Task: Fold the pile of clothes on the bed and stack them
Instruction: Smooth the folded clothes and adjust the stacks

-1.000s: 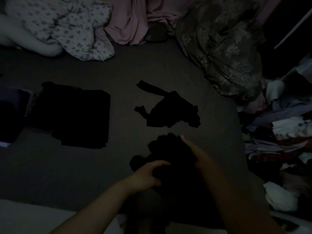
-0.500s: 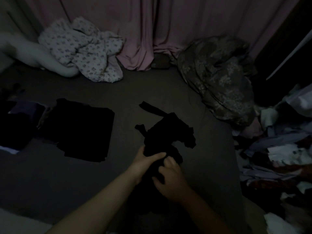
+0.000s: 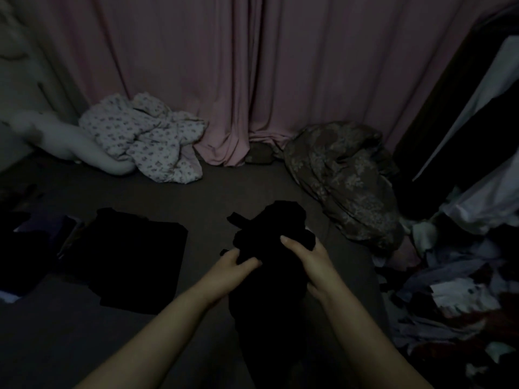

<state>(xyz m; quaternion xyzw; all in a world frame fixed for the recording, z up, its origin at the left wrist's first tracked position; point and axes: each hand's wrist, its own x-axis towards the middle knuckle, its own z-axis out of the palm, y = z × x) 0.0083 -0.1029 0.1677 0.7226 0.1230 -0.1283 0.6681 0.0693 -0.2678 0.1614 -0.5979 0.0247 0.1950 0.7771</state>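
From my head camera, too dim to read any label. My left hand (image 3: 234,266) pinches the black garment (image 3: 269,248) at its left edge; my right hand (image 3: 307,255) grips its right side, fingers curled. It hangs between my forearms over the bed (image 3: 210,197), beside the folded black stack (image 3: 132,254).

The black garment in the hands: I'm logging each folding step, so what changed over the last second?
Both hands carried the black garment forward, over the loose black piece that lay ahead on the bed. The left hand keeps its grip at the left edge; the right hand shifted from the front of the bundle to its right side. The folded black stack on the left stayed put, as did the floral bedding.
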